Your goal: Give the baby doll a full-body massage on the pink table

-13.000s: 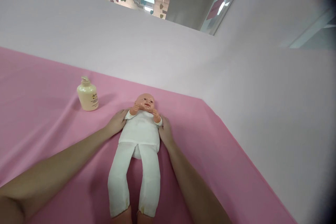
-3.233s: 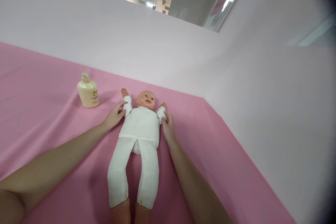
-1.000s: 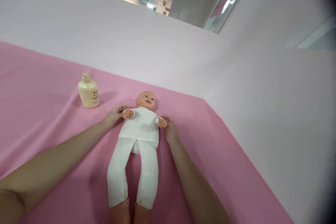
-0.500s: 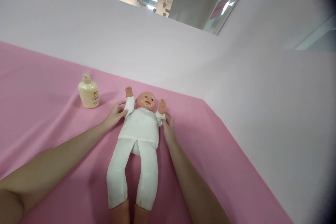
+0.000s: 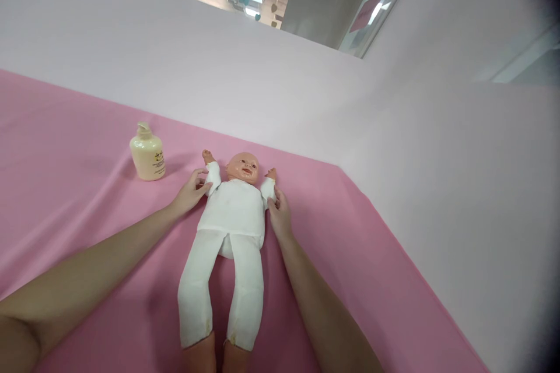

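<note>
Left hand [image 5: 191,192] and right hand [image 5: 280,213], both bare, are closed lightly on the two upper arms of a bald baby doll [image 5: 231,207] with a glossy plastic head and a white cloth body, one arm to each hand, thumbs on the white sleeves; the doll lies face up on a creased pink cloth [image 5: 332,233], between the person's forearms, its head away from the person and its small hands raised on either side of that head; its white-clad legs stretch toward the person, slightly apart, with brownish marks near the cuffs; past the left hand, apart from the doll, a pale yellow pump bottle [image 5: 147,157] with dark print stands upright on the cloth; behind rises a plain white wall [image 5: 262,81], with a glass pane [image 5: 324,0] above.
</note>
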Available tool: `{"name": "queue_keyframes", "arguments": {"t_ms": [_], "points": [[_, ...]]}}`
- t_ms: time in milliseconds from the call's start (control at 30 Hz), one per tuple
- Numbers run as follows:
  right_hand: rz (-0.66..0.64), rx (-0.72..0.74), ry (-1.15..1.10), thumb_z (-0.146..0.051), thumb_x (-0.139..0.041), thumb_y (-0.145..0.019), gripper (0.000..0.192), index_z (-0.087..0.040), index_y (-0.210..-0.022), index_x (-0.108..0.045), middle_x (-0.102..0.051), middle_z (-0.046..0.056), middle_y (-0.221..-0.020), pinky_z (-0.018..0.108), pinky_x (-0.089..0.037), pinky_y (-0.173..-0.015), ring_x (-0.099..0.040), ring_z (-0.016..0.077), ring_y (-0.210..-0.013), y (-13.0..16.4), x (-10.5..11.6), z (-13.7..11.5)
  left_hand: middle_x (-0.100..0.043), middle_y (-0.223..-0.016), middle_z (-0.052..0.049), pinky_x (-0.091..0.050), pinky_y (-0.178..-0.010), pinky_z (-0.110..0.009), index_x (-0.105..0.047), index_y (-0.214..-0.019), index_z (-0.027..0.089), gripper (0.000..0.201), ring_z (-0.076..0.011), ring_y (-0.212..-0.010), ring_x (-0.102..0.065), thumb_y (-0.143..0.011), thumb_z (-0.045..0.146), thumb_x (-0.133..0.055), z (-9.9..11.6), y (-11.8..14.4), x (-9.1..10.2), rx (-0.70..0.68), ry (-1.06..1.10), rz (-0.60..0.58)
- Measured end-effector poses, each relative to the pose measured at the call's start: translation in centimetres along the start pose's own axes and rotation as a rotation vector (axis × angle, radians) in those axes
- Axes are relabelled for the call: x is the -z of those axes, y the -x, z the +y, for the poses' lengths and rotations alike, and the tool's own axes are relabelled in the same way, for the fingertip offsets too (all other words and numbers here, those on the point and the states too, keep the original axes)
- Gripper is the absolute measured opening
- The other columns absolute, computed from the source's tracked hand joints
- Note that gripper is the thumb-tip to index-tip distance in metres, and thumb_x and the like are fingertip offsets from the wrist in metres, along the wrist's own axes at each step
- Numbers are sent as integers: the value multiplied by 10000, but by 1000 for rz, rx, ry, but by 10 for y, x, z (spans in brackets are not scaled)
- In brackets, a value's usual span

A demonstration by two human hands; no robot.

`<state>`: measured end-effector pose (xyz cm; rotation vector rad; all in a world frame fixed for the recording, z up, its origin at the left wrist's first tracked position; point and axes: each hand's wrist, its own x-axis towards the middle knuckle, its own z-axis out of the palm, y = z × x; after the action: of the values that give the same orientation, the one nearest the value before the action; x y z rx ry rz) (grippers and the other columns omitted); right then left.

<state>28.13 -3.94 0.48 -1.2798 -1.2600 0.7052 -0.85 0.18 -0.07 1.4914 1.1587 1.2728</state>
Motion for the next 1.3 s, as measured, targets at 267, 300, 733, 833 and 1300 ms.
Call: {"name": "queue_keyframes", "arguments": {"t_ms": [267,300,733,833,1300], "points": [[2,-1,92,-385,-574,-825,551,-240,-1356,-570,-611,68,-1389,469,-394,-1112,-547,275,-1281,-5,-1,10,-685,-1153,-88,-466,-912,-402,-514,-1315,204,558,-259,-994,-649,-841,498,-532,8,4,-3,-19,-208,-24],[-8,3,92,-385,-571,-827,546,-241,-1353,-575,-624,65,-1371,467,-397,-1107,-551,275,-1273,-5,0,10,-676,-1196,-97,-465,-925,-406,-524,-1315,199,565,-268,-1023,-645,-838,501,-529,8,3,-3,-20,-229,-27],[-24,26,104,-414,-529,-830,492,-228,-1272,-640,-703,52,-1222,456,-435,-1051,-585,279,-1195,-4,0,7,-663,-1275,-117,-455,-982,-422,-583,-1302,159,584,-301,-1112,-630,-834,497,-495,10,2,-2,-28,-328,-31],[-20,27,110,-410,-526,-830,502,-226,-1285,-631,-701,56,-1230,459,-435,-1056,-578,280,-1214,-4,-1,7,-680,-1234,-109,-463,-953,-421,-593,-1288,167,571,-300,-1074,-640,-838,506,-498,9,2,-1,-18,-338,-35],[-21,-55,-272,-316,-682,-733,569,-229,-1288,-585,-610,73,-1391,446,-417,-1109,-561,255,-1280,-5,2,3,-699,-1162,-136,-486,-944,-446,-527,-1284,177,698,-290,-1069,-656,-690,458,-761,4,1,-3,62,183,-27]]}}
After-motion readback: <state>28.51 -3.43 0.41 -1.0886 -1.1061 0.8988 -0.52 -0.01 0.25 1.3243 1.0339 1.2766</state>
